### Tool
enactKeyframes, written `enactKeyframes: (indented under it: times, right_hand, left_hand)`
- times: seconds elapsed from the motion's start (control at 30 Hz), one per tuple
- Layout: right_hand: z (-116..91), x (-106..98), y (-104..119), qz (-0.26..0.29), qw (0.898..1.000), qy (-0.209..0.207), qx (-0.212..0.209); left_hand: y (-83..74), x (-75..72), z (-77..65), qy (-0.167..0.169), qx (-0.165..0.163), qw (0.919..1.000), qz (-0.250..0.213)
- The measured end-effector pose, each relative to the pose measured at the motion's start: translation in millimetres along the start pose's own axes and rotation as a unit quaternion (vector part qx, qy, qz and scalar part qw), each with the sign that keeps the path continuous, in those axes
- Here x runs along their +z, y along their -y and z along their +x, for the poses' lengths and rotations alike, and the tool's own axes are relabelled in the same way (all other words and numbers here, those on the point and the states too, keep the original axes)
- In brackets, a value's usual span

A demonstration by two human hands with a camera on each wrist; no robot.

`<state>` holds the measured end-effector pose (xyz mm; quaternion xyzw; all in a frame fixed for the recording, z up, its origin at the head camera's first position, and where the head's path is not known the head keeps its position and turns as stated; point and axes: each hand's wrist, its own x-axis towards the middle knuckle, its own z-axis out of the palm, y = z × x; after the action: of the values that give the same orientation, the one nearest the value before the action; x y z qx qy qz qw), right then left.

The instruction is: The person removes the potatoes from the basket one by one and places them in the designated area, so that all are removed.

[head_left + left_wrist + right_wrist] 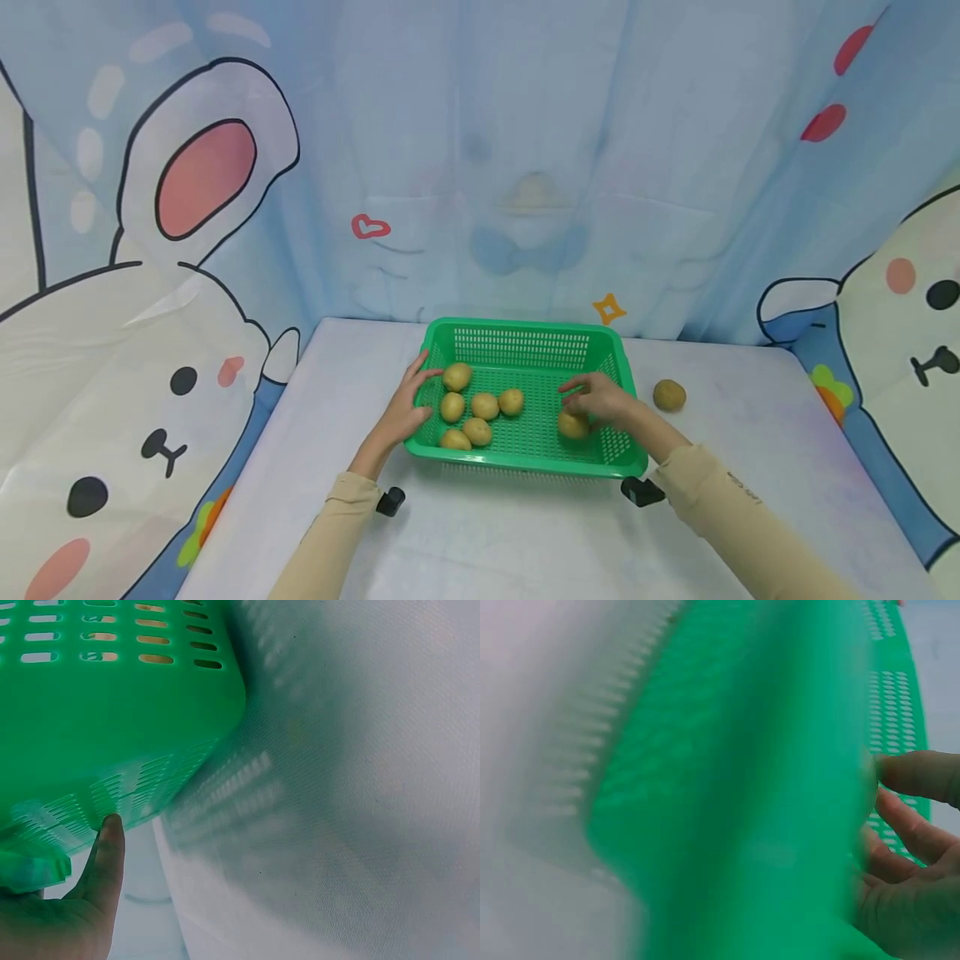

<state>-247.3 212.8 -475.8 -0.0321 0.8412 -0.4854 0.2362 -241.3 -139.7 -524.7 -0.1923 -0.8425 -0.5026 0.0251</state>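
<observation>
A green plastic basket [517, 454] with slotted walls sits on the table, seen close up in the left wrist view. My left hand [401, 408] grips its left rim, one finger lying against the outer wall in the left wrist view. Several potatoes [484, 406] lie in the basket's left part. Inside its right part, my right hand [597, 398] holds another potato [573, 425] from above with its fingertips. In the right wrist view the blurred basket wall hides most of that potato. One more potato [669, 395] rests on the table to the right of the basket.
A white cloth [517, 542] covers the table. Behind it hangs a light blue curtain [525, 125] with cartoon animals, which also runs along both sides. Dark wrist cameras [641, 492] stick out near the basket's front edge.
</observation>
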Motion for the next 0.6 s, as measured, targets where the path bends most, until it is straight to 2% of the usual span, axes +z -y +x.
enactKeyframes:
  times: [0.1, 0.3, 0.6]
  right_hand:
    - [-0.5, -12.3, 4.5, 0.026, 1.000, 0.007, -0.011]
    - [-6.5, -40.7, 12.0, 0.044, 0.998, 0.009, -0.035]
    - [-24.6, -76.2, 20.5, 0.036, 0.998, -0.012, -0.041]
  left_hand:
    - [-0.4, -0.3, 0.1, -0.002, 0.003, 1.0000, -0.001]
    - [-1.8, 0.1, -0.4, -0.006, 0.008, 0.9999, -0.004]
    - [-4.1, -0.7, -1.8, -0.004, 0.007, 1.0000, 0.002]
